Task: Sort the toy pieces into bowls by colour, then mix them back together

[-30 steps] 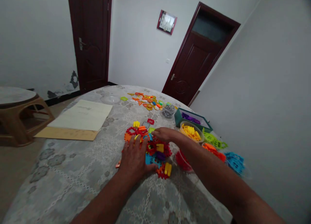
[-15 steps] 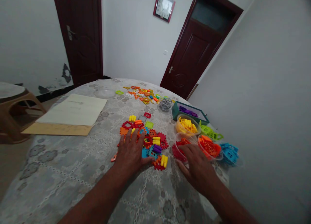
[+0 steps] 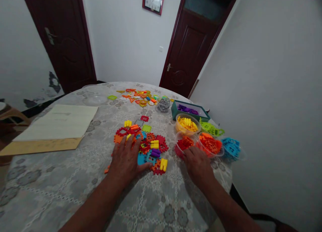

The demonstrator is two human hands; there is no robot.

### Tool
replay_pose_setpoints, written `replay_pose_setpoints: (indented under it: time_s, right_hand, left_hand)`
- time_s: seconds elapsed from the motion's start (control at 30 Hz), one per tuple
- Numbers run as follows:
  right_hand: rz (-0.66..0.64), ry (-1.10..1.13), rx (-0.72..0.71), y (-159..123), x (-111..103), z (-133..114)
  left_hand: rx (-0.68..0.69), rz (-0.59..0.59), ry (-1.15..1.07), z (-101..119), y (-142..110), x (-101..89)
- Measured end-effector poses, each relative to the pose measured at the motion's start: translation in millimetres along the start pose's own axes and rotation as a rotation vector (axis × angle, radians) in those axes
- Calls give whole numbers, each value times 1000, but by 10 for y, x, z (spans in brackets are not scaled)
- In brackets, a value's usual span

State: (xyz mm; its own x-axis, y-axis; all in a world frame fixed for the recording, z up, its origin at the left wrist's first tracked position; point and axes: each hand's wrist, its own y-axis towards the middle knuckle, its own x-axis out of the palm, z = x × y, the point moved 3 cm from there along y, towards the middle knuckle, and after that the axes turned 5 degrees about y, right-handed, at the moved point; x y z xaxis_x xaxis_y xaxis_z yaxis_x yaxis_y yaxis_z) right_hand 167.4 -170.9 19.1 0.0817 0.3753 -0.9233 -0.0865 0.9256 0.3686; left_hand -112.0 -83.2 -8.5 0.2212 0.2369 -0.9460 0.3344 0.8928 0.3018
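My left hand (image 3: 125,159) lies with fingers spread over the near left part of a pile of coloured plastic building pieces (image 3: 161,140), mostly red, orange and blue. On the pile are yellow pegs (image 3: 163,165) and purple pegs (image 3: 156,153). My right hand (image 3: 200,165) is at the near rim of a clear tub with red pieces (image 3: 185,143). Its fingers are bent and close together. Their tips are partly hidden, and I cannot make out what they hold, if anything.
Beside the red tub stand a tub of yellow pieces (image 3: 187,124), a tub of orange pieces (image 3: 210,144) and blue pieces (image 3: 231,148). Behind are green pieces (image 3: 211,128), a green box (image 3: 174,112) and a tub of grey pieces (image 3: 164,105). Papers (image 3: 57,123) lie left.
My right hand's fingers have drawn together at the red tub. My left hand stays spread on the pile. The head view has turned slightly to the right.
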Motion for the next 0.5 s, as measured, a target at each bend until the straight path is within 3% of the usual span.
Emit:
replay_pose_setpoints:
  time_s: [0.27, 0.43, 0.5]
  right_hand:
    - [53, 44, 20, 65, 99, 20]
    - [237, 186, -13, -29, -150, -184]
    - [213, 309, -72, -74, -248, -348]
  left_hand:
    - [-5, -15, -8, 5, -10, -42]
    - [-26, -28, -15, 12, -18, -57]
    - [-24, -36, -24, 12, -19, -52]
